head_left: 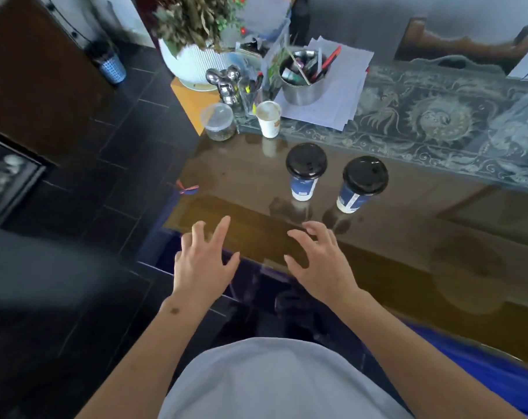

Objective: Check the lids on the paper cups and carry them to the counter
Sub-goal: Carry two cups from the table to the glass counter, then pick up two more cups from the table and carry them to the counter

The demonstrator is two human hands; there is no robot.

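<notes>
Two blue-and-white paper cups with black lids stand upright side by side on the glossy glass-topped table [408,237]: the left cup [305,170] and the right cup [362,182]. Both lids sit flat on the rims. My left hand [203,261] hovers over the table's near edge with fingers spread, holding nothing. My right hand [318,261] hovers beside it, fingers spread and curled, a short way in front of the left cup. Neither hand touches a cup.
Behind the cups stand an open white paper cup [268,119], a clear plastic jar [219,122], a steel pot of pens [303,77] on loose papers, a shiny metal figurine [225,83] and a white plant pot [193,65]. A patterned runner [438,116] covers the far table. Dark tiled floor lies left.
</notes>
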